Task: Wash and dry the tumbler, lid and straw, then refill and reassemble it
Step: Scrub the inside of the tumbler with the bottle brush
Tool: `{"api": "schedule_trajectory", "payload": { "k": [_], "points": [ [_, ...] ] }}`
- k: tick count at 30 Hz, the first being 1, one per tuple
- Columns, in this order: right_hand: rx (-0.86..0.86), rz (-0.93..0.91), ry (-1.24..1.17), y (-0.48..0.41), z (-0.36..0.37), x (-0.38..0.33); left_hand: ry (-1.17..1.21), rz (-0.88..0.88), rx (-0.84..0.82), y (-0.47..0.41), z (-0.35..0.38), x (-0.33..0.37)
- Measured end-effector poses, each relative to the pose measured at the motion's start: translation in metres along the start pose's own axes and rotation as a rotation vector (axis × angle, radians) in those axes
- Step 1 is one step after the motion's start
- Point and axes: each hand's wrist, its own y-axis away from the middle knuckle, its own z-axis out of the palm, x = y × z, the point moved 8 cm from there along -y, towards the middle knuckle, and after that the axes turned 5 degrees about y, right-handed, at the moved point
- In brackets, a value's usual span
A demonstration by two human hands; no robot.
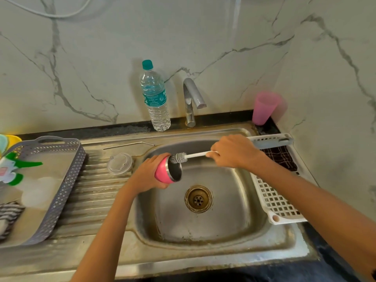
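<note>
My left hand (149, 174) grips a pink tumbler (162, 173) with a steel inside, tilted on its side over the sink (203, 226), mouth facing right. My right hand (232, 151) holds the white handle of a bottle brush (183, 157); its grey bristle head sits at the tumbler's upper rim. A clear plastic lid (120, 163) lies on the ribbed drainboard left of the basin. A bent metal straw (128, 145) lies behind the lid on the steel ledge.
A water bottle (155, 98) and the tap (192, 100) stand behind the basin, tap not running. A pink cup (264, 107) sits at the back right. A white rack (276, 200) with a dark cloth lies right of the sink. A grey basket (61, 180) lies left.
</note>
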Motion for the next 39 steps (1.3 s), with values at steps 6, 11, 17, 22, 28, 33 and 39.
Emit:
{"api": "schedule_trajectory", "payload": {
  "k": [6,11,17,22,28,33,39],
  "points": [
    [0.005,-0.056,0.027,-0.006,0.007,-0.031,0.069,0.067,0.012,-0.007,0.012,0.032],
    [0.024,0.037,0.015,0.004,-0.001,0.007,-0.003,0.017,0.049,0.004,-0.003,-0.004],
    [0.039,0.077,-0.032,-0.012,0.004,0.006,0.206,0.085,0.037,-0.011,0.012,0.039],
    [0.076,0.118,-0.056,0.004,0.001,0.034,0.199,0.019,0.066,-0.006,0.011,0.006],
    [-0.006,0.013,-0.052,0.005,0.014,0.000,0.198,-0.003,0.061,-0.007,0.014,0.010],
    [-0.027,-0.018,-0.078,-0.001,0.032,-0.017,0.116,0.040,0.014,-0.008,0.015,0.020],
    [-0.058,-0.035,-0.059,0.007,0.031,-0.002,0.071,0.059,0.018,-0.005,0.006,0.015]
  ]
}}
